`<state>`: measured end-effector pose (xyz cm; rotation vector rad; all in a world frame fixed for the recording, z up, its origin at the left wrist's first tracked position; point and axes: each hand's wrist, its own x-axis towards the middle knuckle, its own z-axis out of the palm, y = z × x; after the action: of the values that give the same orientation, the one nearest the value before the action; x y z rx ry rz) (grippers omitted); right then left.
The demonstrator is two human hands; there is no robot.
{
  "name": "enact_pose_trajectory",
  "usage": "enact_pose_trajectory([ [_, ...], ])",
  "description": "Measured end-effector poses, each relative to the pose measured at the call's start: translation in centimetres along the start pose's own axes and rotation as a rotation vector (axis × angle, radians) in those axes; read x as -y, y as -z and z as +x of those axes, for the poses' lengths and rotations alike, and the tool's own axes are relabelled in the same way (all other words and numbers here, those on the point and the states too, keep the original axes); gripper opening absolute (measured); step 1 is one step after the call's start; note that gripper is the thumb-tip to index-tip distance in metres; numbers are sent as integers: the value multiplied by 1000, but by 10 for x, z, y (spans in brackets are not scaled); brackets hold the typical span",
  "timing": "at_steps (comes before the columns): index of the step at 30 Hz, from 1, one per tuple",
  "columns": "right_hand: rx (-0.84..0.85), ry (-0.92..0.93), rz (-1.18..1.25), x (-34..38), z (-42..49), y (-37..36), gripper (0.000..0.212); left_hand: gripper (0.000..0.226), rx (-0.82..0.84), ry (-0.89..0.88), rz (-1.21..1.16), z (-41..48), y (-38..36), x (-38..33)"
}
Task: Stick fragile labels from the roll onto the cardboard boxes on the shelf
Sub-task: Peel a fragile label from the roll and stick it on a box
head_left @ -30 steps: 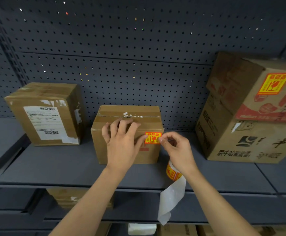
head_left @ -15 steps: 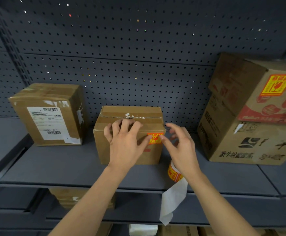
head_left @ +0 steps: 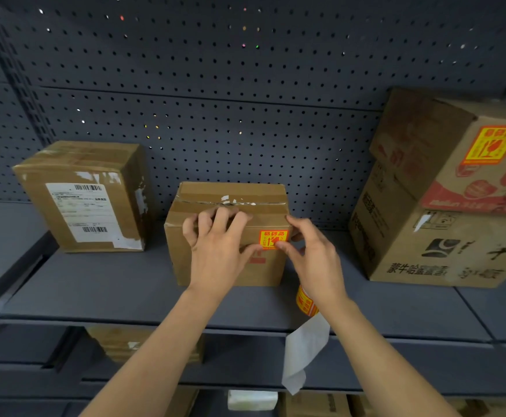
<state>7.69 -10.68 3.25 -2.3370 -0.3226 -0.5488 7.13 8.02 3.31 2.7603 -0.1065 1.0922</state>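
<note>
Fragile label (head_left: 273, 238), "易碎品" above a broken-glass sign: front of middle cardboard box (head_left: 182, 266). Second fragile label (head_left: 491, 145), same text: upper right carton (head_left: 420, 139). Black print (head_left: 417, 269) beginning "蒙牛": lower right carton (head_left: 471, 236). Shipping label (head_left: 80, 212), two barcodes, small text illegible: left box (head_left: 86, 153). Label roll (head_left: 305, 302): print unreadable.

Your left hand (head_left: 215, 254) lies spread over the front and top edge of the middle cardboard box (head_left: 182, 263) on the shelf (head_left: 95, 290). Your right hand (head_left: 318, 263) presses its thumb (head_left: 284, 246) on the fragile label (head_left: 271, 236) at the front's upper right corner. The label roll (head_left: 305, 302) sits held beneath that palm, its white backing strip (head_left: 302, 350) dangling.
</note>
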Motion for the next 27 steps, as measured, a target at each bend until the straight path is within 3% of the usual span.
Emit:
enact_pose_trajectory([
  [12,5,5,-38,-3,-4,-2,54,60,30,22,-28,0,4,-4],
  [19,41,-156,386,0,7,2,41,46,62,-45,-227,-7,27,12],
  [23,40,-361,639,14,26,1,46,44,-47,127,-302,-24,56,17],
  [27,141,-502,743,17,51,-6,59,79,74,451,-470,-37,68,10],
])
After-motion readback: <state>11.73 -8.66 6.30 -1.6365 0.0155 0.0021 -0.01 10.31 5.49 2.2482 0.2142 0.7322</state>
